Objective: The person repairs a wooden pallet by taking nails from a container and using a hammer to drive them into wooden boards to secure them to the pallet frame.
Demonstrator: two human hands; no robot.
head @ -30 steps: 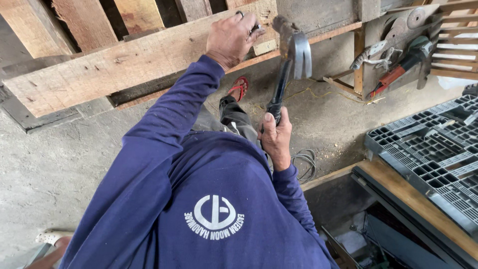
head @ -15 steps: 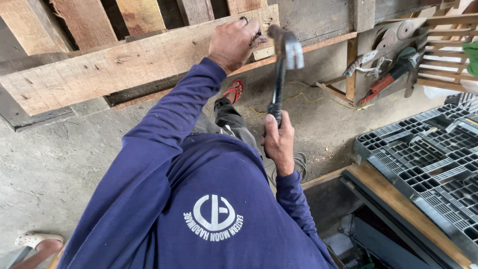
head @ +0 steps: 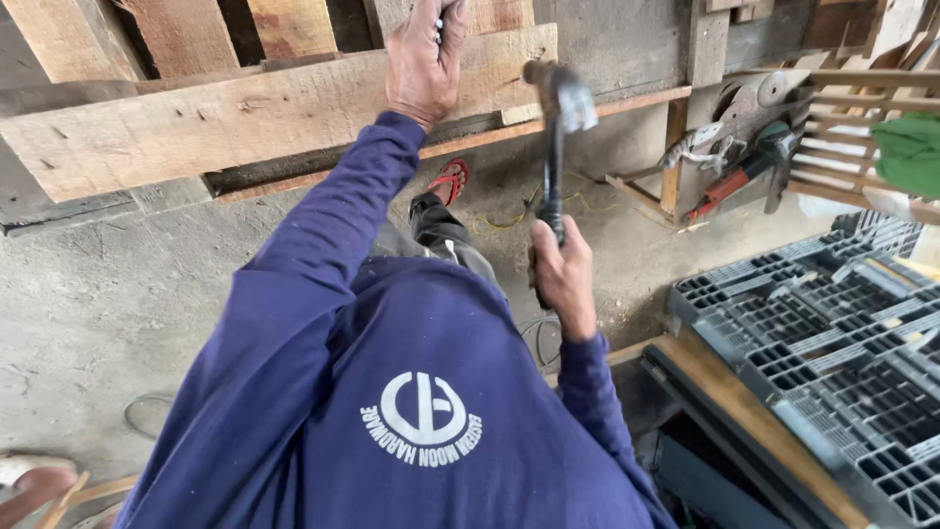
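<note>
Left hand [head: 423,61] presses the plank [head: 245,122], grip flat; right hand [head: 563,279] clenches raised hammer [head: 558,127].

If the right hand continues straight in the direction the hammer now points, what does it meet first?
Most likely the wooden plank: the right hand aims the hammer up toward its right end, beside the left hand. Depth is unclear.

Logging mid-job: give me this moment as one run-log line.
left hand: pressed on wooden plank | right hand: grips hammer, head raised beside plank end | grey plastic pallet: at right
</note>
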